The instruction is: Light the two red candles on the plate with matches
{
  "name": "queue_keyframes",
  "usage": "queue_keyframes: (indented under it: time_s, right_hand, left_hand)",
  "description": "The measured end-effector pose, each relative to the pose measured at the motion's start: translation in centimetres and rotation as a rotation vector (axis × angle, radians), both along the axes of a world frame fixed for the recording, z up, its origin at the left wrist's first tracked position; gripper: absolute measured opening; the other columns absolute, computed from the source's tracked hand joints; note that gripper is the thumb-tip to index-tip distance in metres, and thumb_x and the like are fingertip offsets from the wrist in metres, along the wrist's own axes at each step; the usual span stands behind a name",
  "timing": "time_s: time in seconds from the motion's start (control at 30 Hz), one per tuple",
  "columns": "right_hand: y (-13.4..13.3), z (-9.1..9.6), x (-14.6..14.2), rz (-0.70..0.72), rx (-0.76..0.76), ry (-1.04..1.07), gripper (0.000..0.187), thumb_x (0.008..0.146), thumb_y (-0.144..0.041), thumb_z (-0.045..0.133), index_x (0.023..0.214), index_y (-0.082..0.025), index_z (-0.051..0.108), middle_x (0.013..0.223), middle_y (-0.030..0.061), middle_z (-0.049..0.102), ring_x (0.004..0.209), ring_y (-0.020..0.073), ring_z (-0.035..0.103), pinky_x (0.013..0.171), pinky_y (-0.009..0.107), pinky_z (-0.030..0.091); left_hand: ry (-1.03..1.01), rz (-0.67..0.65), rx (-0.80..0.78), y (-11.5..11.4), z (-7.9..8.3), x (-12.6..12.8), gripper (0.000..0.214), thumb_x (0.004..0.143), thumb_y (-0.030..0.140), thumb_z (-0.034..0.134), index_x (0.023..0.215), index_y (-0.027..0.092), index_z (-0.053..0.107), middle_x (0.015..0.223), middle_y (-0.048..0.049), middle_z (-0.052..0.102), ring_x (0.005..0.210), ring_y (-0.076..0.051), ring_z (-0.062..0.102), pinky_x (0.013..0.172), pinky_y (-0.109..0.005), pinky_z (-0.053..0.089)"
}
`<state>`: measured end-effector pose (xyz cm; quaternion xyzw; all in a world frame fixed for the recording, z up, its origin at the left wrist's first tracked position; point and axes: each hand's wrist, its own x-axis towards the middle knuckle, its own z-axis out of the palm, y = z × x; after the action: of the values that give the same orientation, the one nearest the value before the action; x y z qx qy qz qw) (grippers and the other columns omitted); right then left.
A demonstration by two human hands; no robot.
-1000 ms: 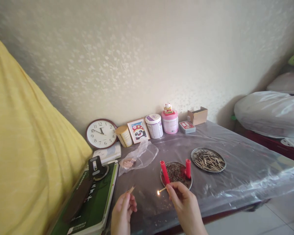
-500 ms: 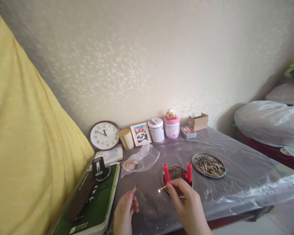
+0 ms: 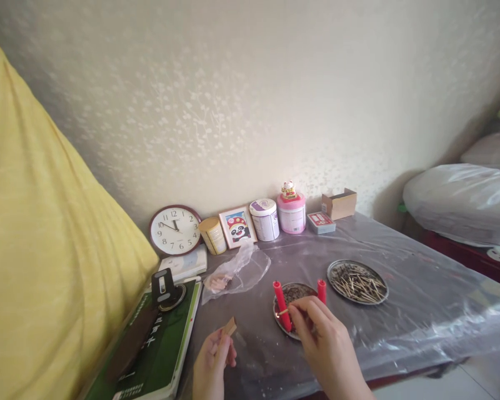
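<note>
My right hand [image 3: 325, 347] is closed in a pinch on a thin matchstick [image 3: 282, 312], held over the near metal dish [image 3: 280, 322] next to the left red candle [image 3: 281, 304]. No flame shows on the match now. A second red candle [image 3: 321, 290] stands at the dish's right side, just behind my fingers. My left hand [image 3: 211, 364] is closed on a small tan matchbox [image 3: 230, 326], low and left of the dish.
A second metal dish [image 3: 357, 281] of several matchsticks lies to the right. A crumpled clear bag [image 3: 237, 270], green book [image 3: 150, 347] with a phone stand [image 3: 165, 286], clock [image 3: 174, 229], tins and a small picture line the wall. Plastic sheet covers the table [image 3: 420, 300].
My right hand moved the match in from left of the dish to beside the left candle; the small flame seen earlier no longer shows. My left hand stayed put.
</note>
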<state>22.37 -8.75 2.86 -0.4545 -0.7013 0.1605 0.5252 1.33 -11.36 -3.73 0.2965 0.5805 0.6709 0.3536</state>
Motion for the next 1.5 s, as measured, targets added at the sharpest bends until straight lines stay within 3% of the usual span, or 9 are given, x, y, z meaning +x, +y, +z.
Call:
queue_keyframes:
  time_s: [0.37,0.83,1.5]
  right_hand:
    - [-0.1,1.2,0.1,-0.006,0.083,-0.040,0.018,0.096,-0.029,0.046,0.083,-0.022,0.057,0.081,0.0021,0.062,0.068,0.0123,0.058,0.063,0.021,0.044]
    - [0.2,0.3,-0.2,0.058,-0.041,0.025,0.019,0.096,-0.030,0.047,0.082,-0.022,0.058,0.081,0.0001,0.061,0.069,0.0114,0.056,0.066,0.019,0.043]
    - [0.1,0.2,-0.3,0.064,-0.022,0.034,0.017,0.096,-0.029,0.046,0.089,-0.023,0.060,0.087,0.0017,0.063,0.076,0.0127,0.059,0.070,0.020,0.045]
  left_hand:
    - [-0.041,-0.085,0.003,0.1,-1.3,-1.0,0.050,0.058,0.056,0.078,0.083,0.013,0.070,0.058,-0.0033,0.062,0.050,-0.016,0.053,0.047,-0.028,0.043]
    - [-0.060,-0.080,0.013,0.0,-1.4,-0.9,0.049,0.059,0.055,0.078,0.083,0.014,0.069,0.058,-0.0032,0.063,0.051,-0.016,0.054,0.047,-0.028,0.043]
    - [-0.059,-0.116,0.010,0.0,-1.4,-1.0,0.050,0.061,0.054,0.076,0.088,0.013,0.070,0.059,-0.0032,0.062,0.052,-0.016,0.053,0.048,-0.028,0.043]
